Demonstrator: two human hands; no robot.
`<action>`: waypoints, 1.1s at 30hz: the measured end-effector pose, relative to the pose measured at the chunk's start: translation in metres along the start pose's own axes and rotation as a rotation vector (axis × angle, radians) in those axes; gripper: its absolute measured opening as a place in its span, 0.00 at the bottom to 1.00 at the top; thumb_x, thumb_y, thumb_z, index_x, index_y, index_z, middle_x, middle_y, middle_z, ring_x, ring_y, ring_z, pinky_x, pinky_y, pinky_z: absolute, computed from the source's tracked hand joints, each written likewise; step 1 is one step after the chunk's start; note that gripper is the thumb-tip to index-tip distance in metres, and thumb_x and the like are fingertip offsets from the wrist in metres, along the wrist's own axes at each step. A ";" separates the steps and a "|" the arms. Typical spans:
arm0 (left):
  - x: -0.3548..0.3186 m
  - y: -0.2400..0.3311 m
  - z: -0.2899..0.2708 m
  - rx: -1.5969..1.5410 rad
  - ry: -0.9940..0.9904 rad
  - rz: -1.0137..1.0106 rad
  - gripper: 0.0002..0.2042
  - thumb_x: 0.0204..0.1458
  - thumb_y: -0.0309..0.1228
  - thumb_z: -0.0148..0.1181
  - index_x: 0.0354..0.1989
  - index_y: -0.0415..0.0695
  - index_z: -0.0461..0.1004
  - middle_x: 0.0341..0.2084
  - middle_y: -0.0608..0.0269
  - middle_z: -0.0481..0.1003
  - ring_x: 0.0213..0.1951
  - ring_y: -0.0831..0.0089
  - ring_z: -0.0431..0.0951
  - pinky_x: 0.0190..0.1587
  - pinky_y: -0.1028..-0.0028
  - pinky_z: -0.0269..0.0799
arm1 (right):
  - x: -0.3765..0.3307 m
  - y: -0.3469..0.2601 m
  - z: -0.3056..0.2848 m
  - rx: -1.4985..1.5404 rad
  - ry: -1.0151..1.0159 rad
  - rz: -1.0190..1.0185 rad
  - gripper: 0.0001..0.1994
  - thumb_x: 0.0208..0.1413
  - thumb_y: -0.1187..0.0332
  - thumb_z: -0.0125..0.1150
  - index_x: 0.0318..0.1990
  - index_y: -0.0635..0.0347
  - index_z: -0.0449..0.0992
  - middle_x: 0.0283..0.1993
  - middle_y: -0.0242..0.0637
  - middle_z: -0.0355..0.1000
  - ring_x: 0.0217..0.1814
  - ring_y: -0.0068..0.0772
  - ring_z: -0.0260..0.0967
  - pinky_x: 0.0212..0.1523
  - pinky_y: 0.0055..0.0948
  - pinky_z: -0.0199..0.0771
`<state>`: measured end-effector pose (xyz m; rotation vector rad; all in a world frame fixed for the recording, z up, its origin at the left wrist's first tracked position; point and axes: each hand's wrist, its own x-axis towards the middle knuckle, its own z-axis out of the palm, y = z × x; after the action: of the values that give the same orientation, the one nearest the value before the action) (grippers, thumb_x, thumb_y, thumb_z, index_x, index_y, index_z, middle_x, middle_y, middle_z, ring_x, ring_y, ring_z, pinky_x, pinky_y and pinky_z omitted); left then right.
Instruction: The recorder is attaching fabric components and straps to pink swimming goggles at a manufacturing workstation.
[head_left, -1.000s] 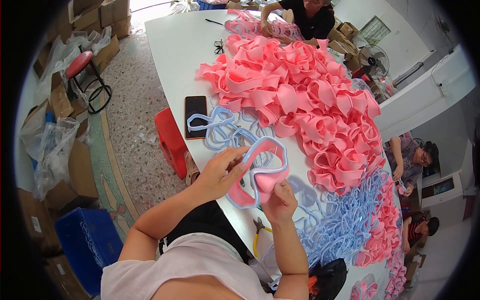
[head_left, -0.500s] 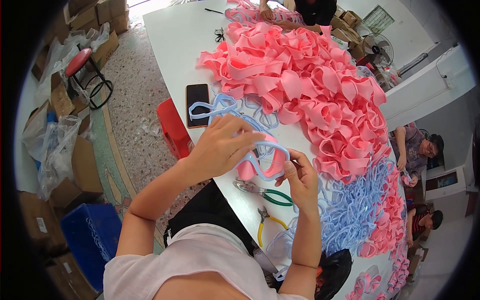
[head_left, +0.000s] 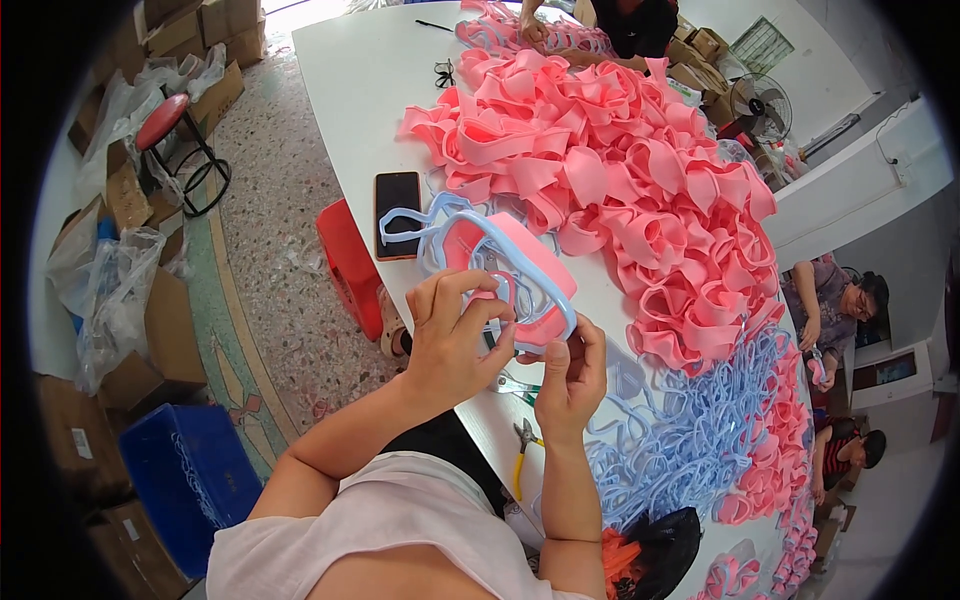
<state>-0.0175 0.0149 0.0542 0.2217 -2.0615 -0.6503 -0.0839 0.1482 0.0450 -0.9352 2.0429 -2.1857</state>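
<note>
Between my two hands is a goggle-shaped piece, a pale blue frame with a wide pink soft skirt along it. My right hand pinches its near right end between thumb and fingers. At its near left part, my left hand has bent fingers closed on the pink and blue edge. Fingers cover part of the seam there. Behind the piece, loose blue frames lie on the white table, next to a phone.
A big heap of pink skirts covers the table's middle, with tangled blue frames to its right. Near me lie yellow-handled pliers, partly hidden green-handled pliers and a black bag. A co-worker's hand works at the far end.
The goggle piece has turned and opened out, its pink skirt now showing along the far side. My left hand has shifted nearer to me; my right hand has moved slightly left and nearer.
</note>
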 end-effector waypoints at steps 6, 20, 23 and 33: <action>-0.005 -0.005 0.009 0.010 -0.011 0.008 0.13 0.33 0.25 0.68 0.29 0.49 0.73 0.43 0.69 0.68 0.49 0.65 0.64 0.51 0.65 0.53 | -0.005 0.002 -0.001 -0.182 -0.032 -0.091 0.18 0.64 0.66 0.53 0.55 0.71 0.64 0.42 0.40 0.70 0.38 0.25 0.72 0.35 0.26 0.82; 0.017 -0.001 0.008 -0.179 -0.113 0.199 0.10 0.41 0.29 0.68 0.34 0.54 0.78 0.40 0.73 0.72 0.48 0.68 0.66 0.48 0.66 0.55 | -0.001 -0.002 -0.006 0.174 0.017 0.123 0.15 0.65 0.71 0.51 0.54 0.70 0.64 0.41 0.40 0.71 0.41 0.25 0.73 0.37 0.26 0.82; 0.025 -0.003 0.006 -0.183 -0.161 0.255 0.09 0.42 0.30 0.68 0.34 0.55 0.79 0.40 0.73 0.72 0.47 0.69 0.66 0.48 0.67 0.56 | -0.002 -0.002 -0.006 0.163 -0.011 0.107 0.14 0.65 0.72 0.50 0.55 0.70 0.64 0.41 0.39 0.71 0.41 0.24 0.72 0.37 0.26 0.83; 0.036 -0.018 0.000 0.096 -0.233 0.643 0.08 0.44 0.33 0.60 0.35 0.54 0.76 0.39 0.74 0.70 0.48 0.72 0.65 0.49 0.69 0.58 | -0.007 0.005 -0.007 0.019 -0.069 0.063 0.14 0.64 0.72 0.50 0.54 0.69 0.65 0.39 0.37 0.69 0.37 0.23 0.72 0.34 0.26 0.84</action>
<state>-0.0388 -0.0142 0.0711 -0.4715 -2.2146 -0.1836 -0.0827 0.1563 0.0380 -0.9175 1.9897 -2.1072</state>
